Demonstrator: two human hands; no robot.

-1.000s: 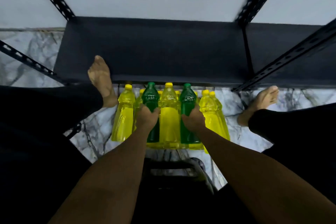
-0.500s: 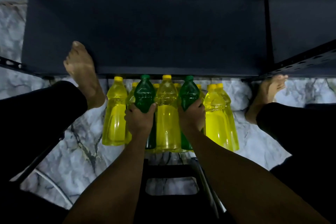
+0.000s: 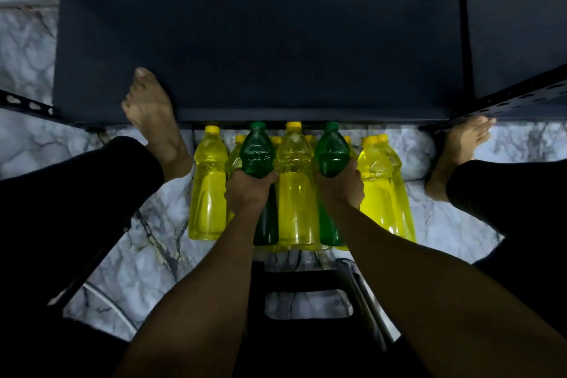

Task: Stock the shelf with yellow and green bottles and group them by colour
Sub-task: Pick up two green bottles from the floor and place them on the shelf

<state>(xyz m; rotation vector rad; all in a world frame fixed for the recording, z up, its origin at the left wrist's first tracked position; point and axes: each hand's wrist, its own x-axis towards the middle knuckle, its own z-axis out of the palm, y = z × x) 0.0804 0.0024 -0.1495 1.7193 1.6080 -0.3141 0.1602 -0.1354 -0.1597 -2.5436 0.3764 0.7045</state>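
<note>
Each hand gripped a green bottle among yellow bottles (image 3: pixel 296 193) on the floor: left hand (image 3: pixel 248 190), left green bottle (image 3: pixel 256 153); right hand (image 3: pixel 340 186), right green bottle (image 3: pixel 333 150). Lifting straight up, clear of neighbours, should reach the bare shelf (image 3: pixel 260 40).

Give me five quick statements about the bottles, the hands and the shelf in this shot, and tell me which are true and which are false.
1. Each hand grips a green bottle. True: the left hand grips the left green bottle and the right hand grips the right green bottle.
2. The dark shelf already carries yellow bottles. False: no bottle shows on it.
3. A tall yellow bottle stands between the two green ones. True.
4. The green bottles have yellow caps. False: their caps are green.
5. The bottles stand on a wooden floor. False: it is a marbled floor, pale with dark veins.
</note>
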